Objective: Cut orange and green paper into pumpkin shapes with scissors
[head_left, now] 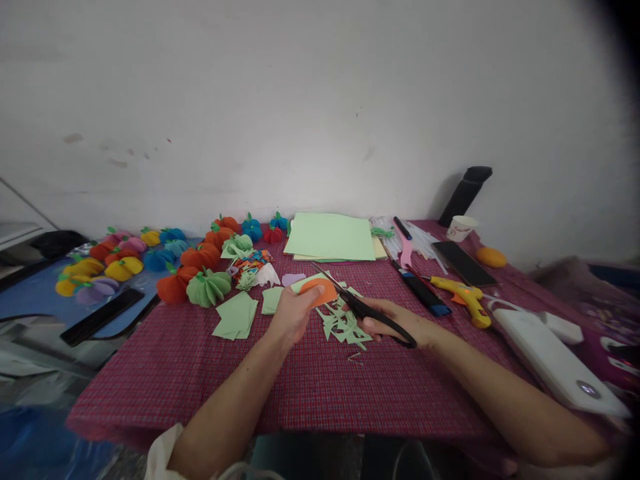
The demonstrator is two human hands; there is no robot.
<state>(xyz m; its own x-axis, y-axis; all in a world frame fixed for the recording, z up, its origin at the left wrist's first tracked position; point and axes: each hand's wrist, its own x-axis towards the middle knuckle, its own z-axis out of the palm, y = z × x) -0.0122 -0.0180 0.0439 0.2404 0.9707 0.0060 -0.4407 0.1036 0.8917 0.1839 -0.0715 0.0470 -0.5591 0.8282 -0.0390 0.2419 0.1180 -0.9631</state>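
Observation:
Pinched in my left hand (291, 311) is an orange paper piece (324, 293), with light green paper (304, 283) showing behind it. My right hand (387, 319) grips a pair of black-handled scissors (367, 310), whose blades point up and left beside the orange piece's right edge. Whether the blades touch the paper is hard to tell. Thin green paper scraps (345, 327) lie beneath the scissors. Cut green paper squares (237, 316) rest on the cloth to the left of my left hand.
Green paper sheets (333, 237) are stacked near the wall. Colourful paper pumpkins (209, 288) crowd the left side. To the right lie a yellow glue gun (463, 297), a dark phone (464, 262), a white power bank (555, 360), a paper cup (461, 229) and an orange fruit (491, 257).

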